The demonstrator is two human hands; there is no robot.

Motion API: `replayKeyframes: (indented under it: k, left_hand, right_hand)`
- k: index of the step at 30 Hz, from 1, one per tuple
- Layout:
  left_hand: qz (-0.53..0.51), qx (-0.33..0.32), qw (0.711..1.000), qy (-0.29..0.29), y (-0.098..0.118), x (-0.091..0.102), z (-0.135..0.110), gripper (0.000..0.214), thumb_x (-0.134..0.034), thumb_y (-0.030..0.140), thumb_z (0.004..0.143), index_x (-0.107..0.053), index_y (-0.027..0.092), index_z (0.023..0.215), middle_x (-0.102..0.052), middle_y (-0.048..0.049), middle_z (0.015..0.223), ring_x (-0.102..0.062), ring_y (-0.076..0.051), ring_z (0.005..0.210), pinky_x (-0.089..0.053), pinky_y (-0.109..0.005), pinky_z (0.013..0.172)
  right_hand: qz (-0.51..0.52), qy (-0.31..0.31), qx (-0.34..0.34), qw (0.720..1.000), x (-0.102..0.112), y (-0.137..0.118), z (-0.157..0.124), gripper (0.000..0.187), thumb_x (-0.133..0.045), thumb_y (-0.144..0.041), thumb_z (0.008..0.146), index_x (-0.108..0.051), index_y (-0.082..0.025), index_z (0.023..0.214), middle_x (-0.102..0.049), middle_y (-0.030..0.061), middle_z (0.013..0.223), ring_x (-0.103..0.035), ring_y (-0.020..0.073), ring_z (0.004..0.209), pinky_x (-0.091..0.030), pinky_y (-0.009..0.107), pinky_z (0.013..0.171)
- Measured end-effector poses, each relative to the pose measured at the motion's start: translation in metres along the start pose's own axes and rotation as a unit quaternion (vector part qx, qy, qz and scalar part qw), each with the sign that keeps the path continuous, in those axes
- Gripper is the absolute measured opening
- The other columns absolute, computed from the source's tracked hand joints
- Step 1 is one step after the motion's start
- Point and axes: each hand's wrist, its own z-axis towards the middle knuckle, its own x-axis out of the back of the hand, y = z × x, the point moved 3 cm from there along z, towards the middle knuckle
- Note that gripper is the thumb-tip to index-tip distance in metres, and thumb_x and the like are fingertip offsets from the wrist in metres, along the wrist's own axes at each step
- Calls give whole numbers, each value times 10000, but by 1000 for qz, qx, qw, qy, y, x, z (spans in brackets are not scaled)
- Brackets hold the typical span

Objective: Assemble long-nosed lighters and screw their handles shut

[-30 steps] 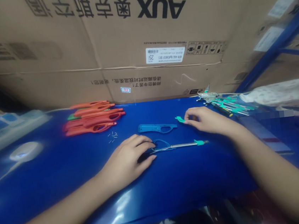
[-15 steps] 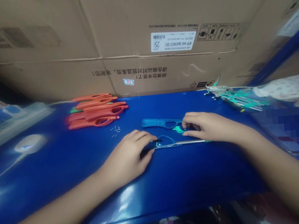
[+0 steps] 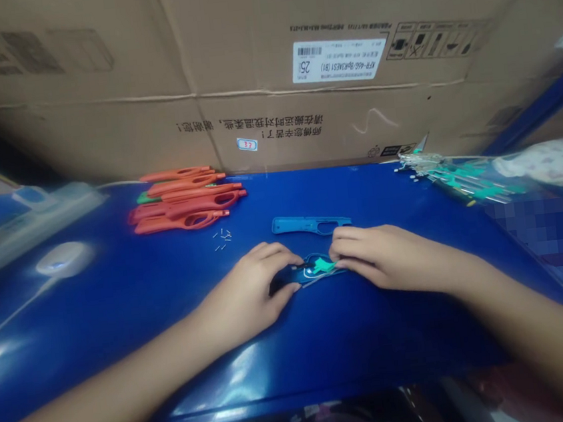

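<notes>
My left hand [image 3: 254,284] is closed at the left end of an open blue lighter casing half [image 3: 295,274], thumb below and fingers above. A small black part and a thin white wire show inside the casing. Pinched in the fingertips of my right hand [image 3: 381,254] is a green plastic trigger piece [image 3: 322,265], held over the casing's middle. A thin rod [image 3: 316,279] lies slantwise along its lower edge. Just beyond the hands rests the other blue casing half [image 3: 308,224], with a finger loop. My right fingers hide the near casing's right end.
Several orange lighter bodies [image 3: 187,204] lie at the left, with small screws [image 3: 222,237] in front. Green parts with metal rods [image 3: 479,180] are heaped at the right. A large cardboard box [image 3: 245,54] stands behind. A white rounded device [image 3: 65,258] sits far left.
My right hand has moved left and slightly down, bringing the green trigger piece over the near casing. The metal rod now lies slanted rather than straight. The view has shifted a little.
</notes>
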Motion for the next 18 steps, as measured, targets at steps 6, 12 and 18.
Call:
replayKeyframes:
  k: [6,12,18]
  left_hand:
    - [-7,18,1000,-21,2,-1,-1,279,-682,152,881,-679,162,1160,-665,-64,1109,-619,-229,1049,-510,-408,968]
    - [-24,34,999,-33,2,-2,-1,288,-688,133,872,-676,161,1158,-651,-61,1086,-618,-221,1045,-511,-384,948]
    - [-44,57,996,-49,0,-3,0,279,-699,150,862,-687,177,1139,-643,-54,1059,-623,-220,1033,-510,-382,937]
  right_hand:
    - [15,3,20,1000,-8,-3,4,136,-446,-249,1024,-560,-208,960,-576,9,961,-539,133,770,-373,265,665]
    - [87,28,63,994,-13,-2,7,114,-479,-211,1000,-564,-197,926,-588,1,898,-530,120,765,-377,246,683]
    - [100,63,99,988,-18,-3,7,145,-475,-209,993,-574,-187,890,-581,9,842,-509,118,726,-369,242,661]
